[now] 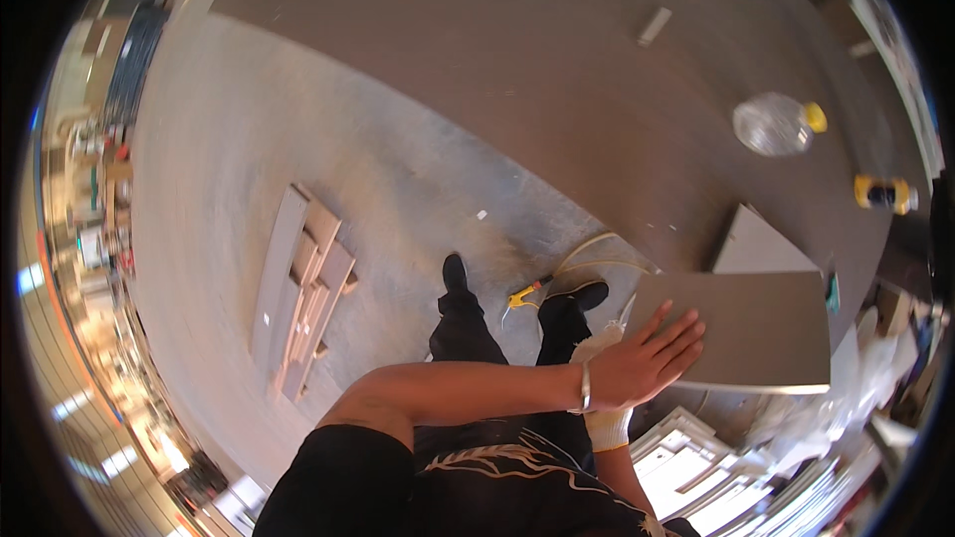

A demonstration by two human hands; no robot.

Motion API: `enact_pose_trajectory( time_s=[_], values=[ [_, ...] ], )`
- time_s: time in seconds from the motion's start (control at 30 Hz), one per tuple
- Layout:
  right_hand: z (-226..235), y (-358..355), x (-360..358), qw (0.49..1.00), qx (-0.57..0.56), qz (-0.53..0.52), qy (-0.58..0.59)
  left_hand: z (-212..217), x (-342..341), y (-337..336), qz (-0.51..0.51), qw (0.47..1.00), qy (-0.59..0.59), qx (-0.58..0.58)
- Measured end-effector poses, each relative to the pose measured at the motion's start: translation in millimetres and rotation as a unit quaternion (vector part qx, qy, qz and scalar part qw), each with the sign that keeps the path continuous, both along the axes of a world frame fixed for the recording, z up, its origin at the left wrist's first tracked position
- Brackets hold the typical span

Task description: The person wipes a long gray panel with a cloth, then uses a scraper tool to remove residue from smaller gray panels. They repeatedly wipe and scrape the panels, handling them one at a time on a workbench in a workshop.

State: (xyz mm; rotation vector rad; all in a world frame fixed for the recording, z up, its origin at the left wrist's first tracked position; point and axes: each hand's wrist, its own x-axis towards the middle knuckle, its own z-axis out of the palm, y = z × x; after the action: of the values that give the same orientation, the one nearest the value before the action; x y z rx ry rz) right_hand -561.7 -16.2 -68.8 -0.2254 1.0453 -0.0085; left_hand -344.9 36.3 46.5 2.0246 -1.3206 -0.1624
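Observation:
A grey-brown flat panel (pixel 761 323) with a pale edge lies at the corner of the large brown table (pixel 477 50). My bare left hand (pixel 652 358), a bracelet at its wrist, reaches across my body. Its palm is flat on the panel's left part, fingers stretched toward the far right. Under my left wrist is my right hand (pixel 600 343) in a white knitted work glove, beside the panel's left edge. The left forearm covers most of it, so its fingers cannot be made out. Behind the panel stands a lighter grey board (pixel 761 242).
A clear plastic bottle (pixel 771 124) with a yellow cap, a yellow-and-dark bottle (pixel 883 194) and a small pale strip (pixel 654 27) lie on the table. A yellow air blow gun (pixel 521 296) with a hose hangs near my feet. Stacked boards (pixel 303 283) lie on the floor at left.

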Motion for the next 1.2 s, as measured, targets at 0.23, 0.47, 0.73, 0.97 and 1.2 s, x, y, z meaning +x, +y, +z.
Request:
enact_pose_trajectory(
  time_s=[0.23, 0.47, 0.73, 0.97, 1.2],
  values=[
    [8.9, 50.8, 48.4, 0.973, -0.016, 0.229, 0.031, 6.9, -6.0, 209.5, 0.403, 0.875, 0.259, -0.072],
    [-10.6, 119.1, 94.4, 0.917, -0.016, 0.393, 0.063, -111.1, -57.6, 412.0, 0.794, 0.391, 0.412, -0.217],
    [-36.7, 211.7, 141.5, 0.821, -0.066, 0.564, 0.064, -286.0, -154.8, 614.2, 0.677, -0.089, 0.319, -0.657],
    [-34.3, 343.9, 195.2, 0.796, -0.028, 0.604, 0.04, -325.7, -200.4, 687.0, 0.736, -0.059, 0.33, -0.589],
    [-19.4, 449.0, 229.2, 0.78, -0.035, 0.625, 0.021, -305.8, -205.7, 791.7, 0.808, -0.028, 0.312, -0.498]
  ],
)
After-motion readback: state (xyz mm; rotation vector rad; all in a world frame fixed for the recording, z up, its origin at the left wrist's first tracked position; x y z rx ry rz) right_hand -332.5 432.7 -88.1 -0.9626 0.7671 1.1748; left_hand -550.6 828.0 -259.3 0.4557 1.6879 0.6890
